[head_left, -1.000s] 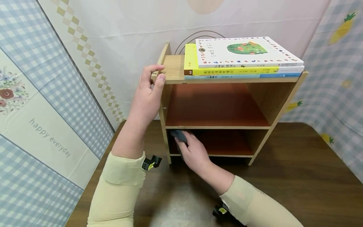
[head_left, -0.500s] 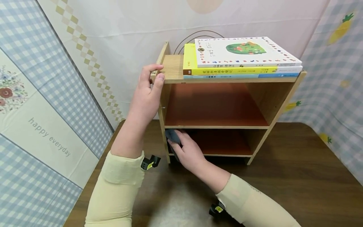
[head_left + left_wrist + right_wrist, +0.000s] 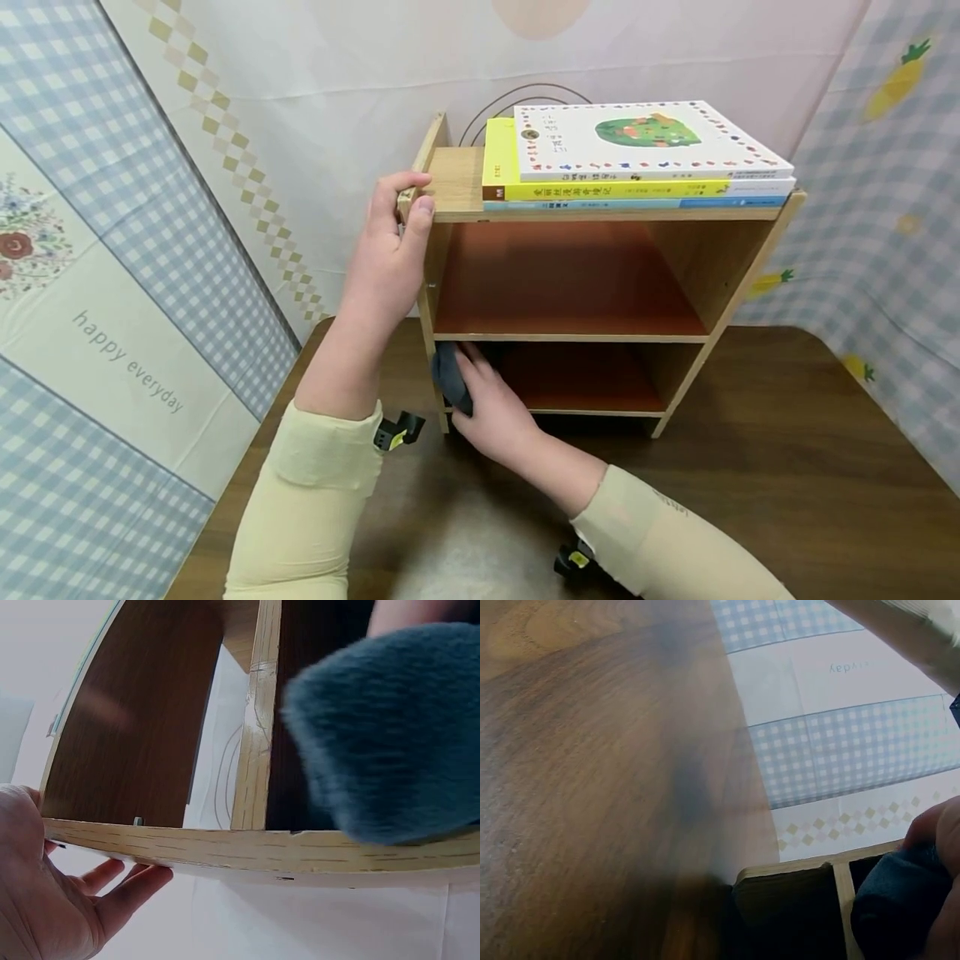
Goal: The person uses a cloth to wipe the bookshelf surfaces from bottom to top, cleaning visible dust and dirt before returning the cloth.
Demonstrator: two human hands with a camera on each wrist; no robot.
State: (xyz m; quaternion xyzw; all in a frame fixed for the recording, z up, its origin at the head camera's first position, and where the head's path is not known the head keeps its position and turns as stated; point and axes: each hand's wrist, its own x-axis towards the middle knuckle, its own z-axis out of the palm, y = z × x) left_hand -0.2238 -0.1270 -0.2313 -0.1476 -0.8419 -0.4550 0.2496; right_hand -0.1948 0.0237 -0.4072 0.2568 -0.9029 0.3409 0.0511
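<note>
Printed fabric [image 3: 360,50] hangs behind a bookshelf [image 3: 570,283]; the left hand [image 3: 386,254] clasps its ten-o'clock corner, fingers bent, while the right hand [image 3: 497,412] grips a blue-grey cloth [image 3: 451,381] at eight o'clock.

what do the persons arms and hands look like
The left hand and right hand are gloveless. The left sleeve and right sleeve are pale yellow; the right one bears dark marks too small to read. At each sleeve's end sits a small, yellow-marked black device.
</note>
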